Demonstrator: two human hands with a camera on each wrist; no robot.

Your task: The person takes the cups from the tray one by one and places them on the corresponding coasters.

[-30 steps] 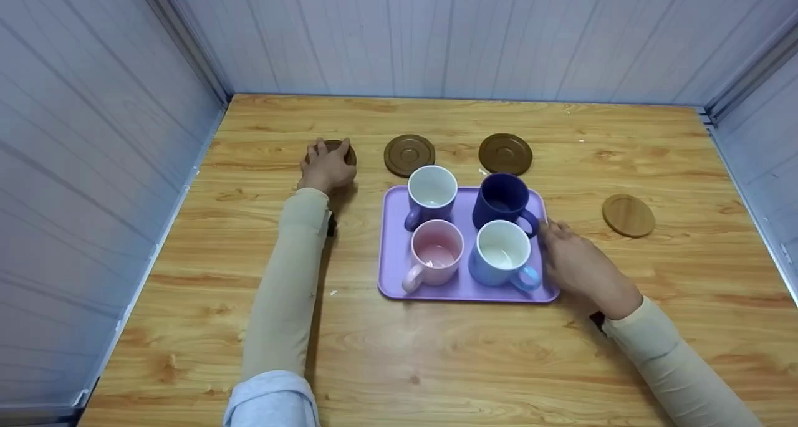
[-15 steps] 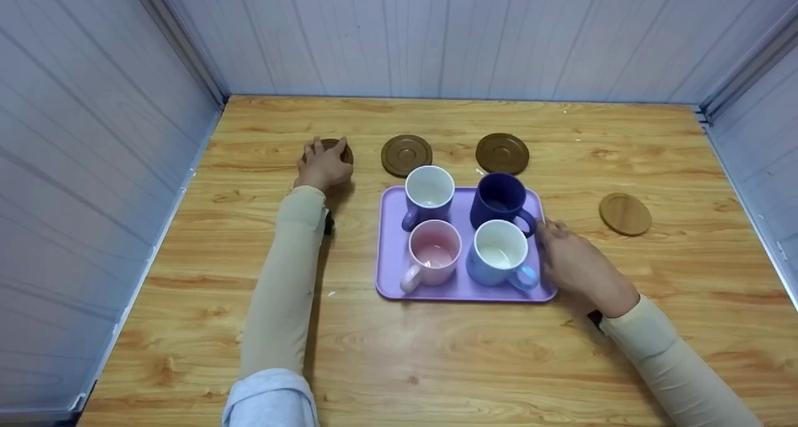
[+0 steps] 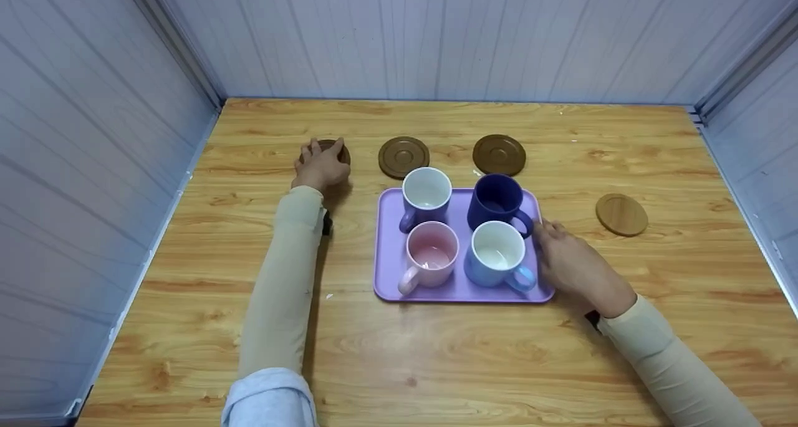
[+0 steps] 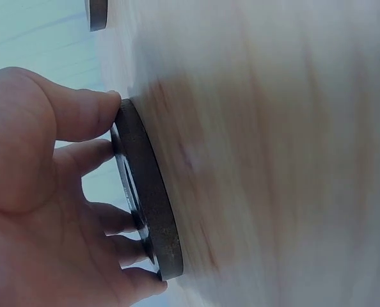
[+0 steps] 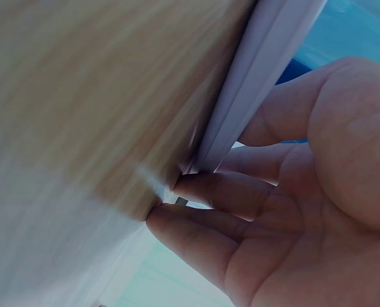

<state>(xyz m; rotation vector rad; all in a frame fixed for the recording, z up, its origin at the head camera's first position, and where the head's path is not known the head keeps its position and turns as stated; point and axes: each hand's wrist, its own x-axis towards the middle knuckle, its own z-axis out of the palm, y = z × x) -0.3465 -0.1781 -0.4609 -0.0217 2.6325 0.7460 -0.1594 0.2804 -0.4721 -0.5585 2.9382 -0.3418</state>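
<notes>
My left hand point(image 3: 322, 167) rests over a dark brown round coaster point(image 3: 345, 154) at the back left. In the left wrist view its thumb and little finger hold opposite edges of the coaster point(image 4: 148, 192), other fingertips on its face. My right hand point(image 3: 573, 262) lies at the right edge of a purple tray point(image 3: 389, 271). In the right wrist view fairly straight fingers touch the tray's rim and the table; the thumb tip is hidden behind the rim. On the tray stand a purple mug point(image 3: 426, 193), navy mug point(image 3: 486, 206), pink mug point(image 3: 446, 262) and light-blue mug point(image 3: 483, 268).
Two more dark coasters, a middle one point(image 3: 404, 157) and a right one point(image 3: 499, 154), lie behind the tray. A lighter wooden coaster point(image 3: 621, 214) lies to its right. Pale panels point(image 3: 399, 40) wall the wooden table point(image 3: 399, 364) at the back and both sides.
The whole scene shifts slightly left as the head view moves. Hands, coasters, tray and mugs keep their places relative to one another.
</notes>
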